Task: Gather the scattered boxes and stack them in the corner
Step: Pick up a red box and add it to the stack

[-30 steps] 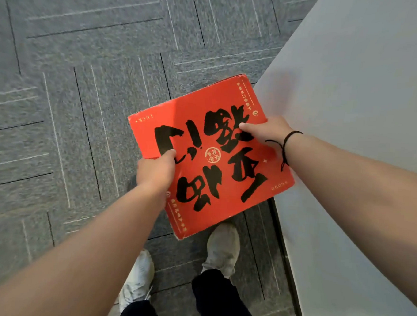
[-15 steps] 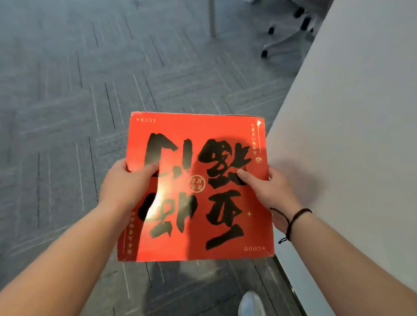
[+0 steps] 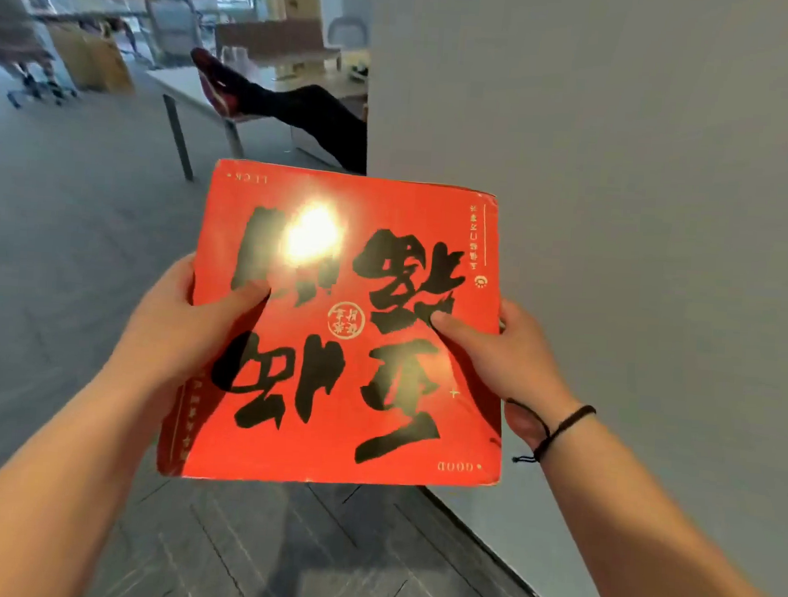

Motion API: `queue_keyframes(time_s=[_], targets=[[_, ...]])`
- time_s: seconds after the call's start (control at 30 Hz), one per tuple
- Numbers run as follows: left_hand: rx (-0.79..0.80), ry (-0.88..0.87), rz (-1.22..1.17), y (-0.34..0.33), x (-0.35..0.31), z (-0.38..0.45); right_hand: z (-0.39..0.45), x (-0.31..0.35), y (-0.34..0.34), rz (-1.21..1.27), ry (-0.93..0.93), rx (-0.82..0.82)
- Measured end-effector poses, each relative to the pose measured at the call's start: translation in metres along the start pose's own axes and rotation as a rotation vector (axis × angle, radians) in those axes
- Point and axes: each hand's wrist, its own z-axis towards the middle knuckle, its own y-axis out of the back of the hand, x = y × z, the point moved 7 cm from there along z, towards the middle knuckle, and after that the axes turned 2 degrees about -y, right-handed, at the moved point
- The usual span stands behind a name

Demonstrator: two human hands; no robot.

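A flat square red box (image 3: 375, 417) with big black brush characters is held up in front of me, its top face towards the camera. My left hand (image 3: 182, 331) grips its left edge with the thumb on top. My right hand (image 3: 504, 356), with a black cord at the wrist, grips the right edge, thumb lying on the top face. The fingers of both hands are hidden under the box. A bright glare spot sits on the upper part of the lid.
A plain grey wall (image 3: 644, 175) runs along my right, its base meeting the grey carpet floor (image 3: 61, 278). Ahead, a person's outstretched leg (image 3: 302, 108) lies on a white table (image 3: 183, 87). Office chairs and brown cardboard boxes (image 3: 93, 63) stand at far left.
The box has come up from near the floor to chest height and turned square to me. My view has lifted from the carpet and my shoes to the room ahead.
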Motion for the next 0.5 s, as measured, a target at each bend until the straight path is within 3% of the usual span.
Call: queue_keyframes(time_s=[0.23, 0.37, 0.5], targets=[[0.38, -0.218, -0.06, -0.113, -0.143, -0.149, -0.212, 0.041, 0.197, 0.001, 0.027, -0.39], [0.612, -0.327, -0.116, -0.21, -0.207, -0.308, -0.38, 0.028, 0.32, 0.003, 0.055, -0.695], [0.843, -0.294, -0.162, -0.291, -0.249, -0.483, -0.569, 0.011, 0.425, 0.05, 0.076, -0.951]])
